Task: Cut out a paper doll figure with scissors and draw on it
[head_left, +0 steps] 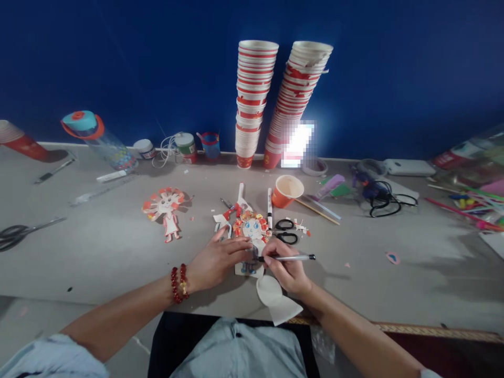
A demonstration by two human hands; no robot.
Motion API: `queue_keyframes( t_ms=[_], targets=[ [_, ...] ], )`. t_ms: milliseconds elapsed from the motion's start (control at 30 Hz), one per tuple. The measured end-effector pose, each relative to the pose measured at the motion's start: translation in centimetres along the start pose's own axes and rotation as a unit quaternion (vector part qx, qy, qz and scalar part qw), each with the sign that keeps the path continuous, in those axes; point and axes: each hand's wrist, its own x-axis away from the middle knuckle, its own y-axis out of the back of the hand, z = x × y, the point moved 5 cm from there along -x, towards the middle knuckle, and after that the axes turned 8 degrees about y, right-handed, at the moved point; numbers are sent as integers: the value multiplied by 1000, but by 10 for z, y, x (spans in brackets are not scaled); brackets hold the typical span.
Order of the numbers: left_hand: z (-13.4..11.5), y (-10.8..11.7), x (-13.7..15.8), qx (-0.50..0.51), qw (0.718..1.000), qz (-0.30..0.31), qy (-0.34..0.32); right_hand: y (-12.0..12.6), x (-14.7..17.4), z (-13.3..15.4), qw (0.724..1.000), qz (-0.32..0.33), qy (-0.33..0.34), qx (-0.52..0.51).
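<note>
A paper doll (251, 229) with a blue-eyed drawn face and curled red-and-yellow paper hair lies on the grey table in front of me. My left hand (214, 258) rests flat across its body, fingers stretched out. In my right hand (286, 265) is a pen (297, 258) with a clear barrel and black end, its tip at the doll's body. Blue drawn legs show below my left fingers; part of the body is hidden. White paper pieces (270, 291) lie by my right wrist. Black-handled scissors (286, 238) and a white marker (270, 209) are just beyond the hands.
Two tall stacks of paper cups (255, 105) stand against the blue wall. An orange cup (287, 191), a second paper doll (167, 210), other scissors (16, 236), a water bottle (98, 139) and a dark cable (384, 202) are around the table. Paper scraps lie about.
</note>
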Motion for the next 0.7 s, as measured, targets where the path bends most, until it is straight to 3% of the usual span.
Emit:
queue_keyframes(
  t_ms=[133, 200, 500, 700],
  targets=[
    [-1, 1, 0, -8, 1000, -5, -1, 10, 7, -3, 995, -97, -4, 1],
    [-3, 2, 0, -16, 1000, -4, 5, 10, 7, -6, 993, -113, -23, 12],
    [-9, 4, 1, -66, 998, -23, -1, -1, -1, 2, 988, -3, -13, 156],
    [-13, 8, 0, -106, 994, -35, -19, -6, -5, 0, 966, 43, -12, 253]
  ],
)
